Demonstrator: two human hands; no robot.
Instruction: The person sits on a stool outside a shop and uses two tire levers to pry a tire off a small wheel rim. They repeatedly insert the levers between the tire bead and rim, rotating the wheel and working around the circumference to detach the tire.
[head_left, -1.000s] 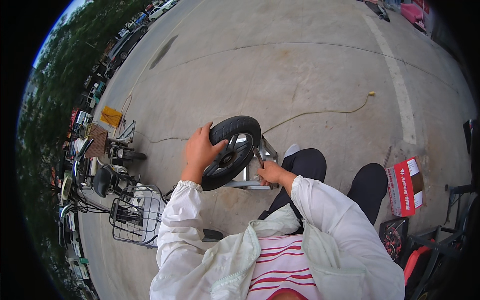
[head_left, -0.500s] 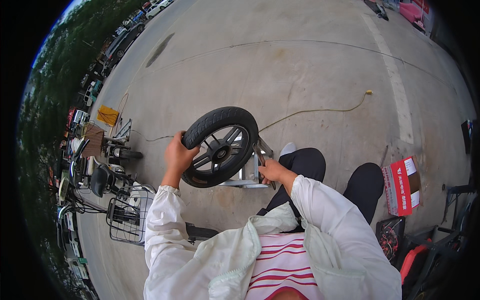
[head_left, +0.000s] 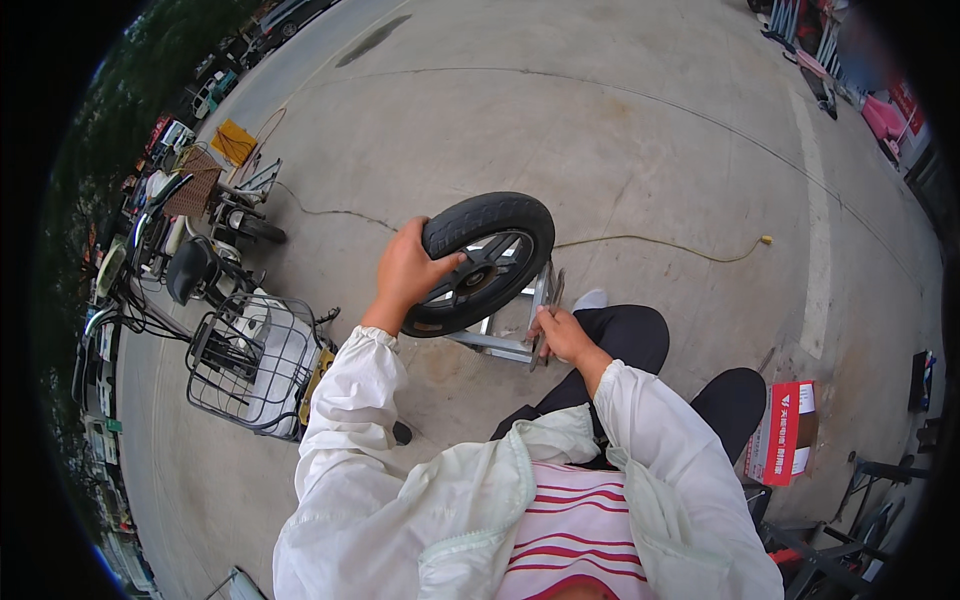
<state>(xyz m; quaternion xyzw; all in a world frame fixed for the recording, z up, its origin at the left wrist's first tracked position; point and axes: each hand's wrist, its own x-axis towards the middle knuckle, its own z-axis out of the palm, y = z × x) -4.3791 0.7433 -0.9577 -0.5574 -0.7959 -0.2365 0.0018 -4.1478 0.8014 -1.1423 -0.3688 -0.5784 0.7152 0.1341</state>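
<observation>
Wheel (head_left: 477,280) held mid-frame above metal stand (head_left: 495,345), face tipped toward lower right, long axis lower left to upper right. Left edge gripped by left hand (head_left: 408,265). Slim tool (head_left: 558,286), type unclear, near-vertical, clasped in right hand's (head_left: 563,335) fingers.

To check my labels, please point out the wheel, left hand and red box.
Wheel (head_left: 476,280): head view, on its hub.
Left hand (head_left: 407,266): head view, on its back.
Red box (head_left: 783,434): head view, on its red band.
</observation>
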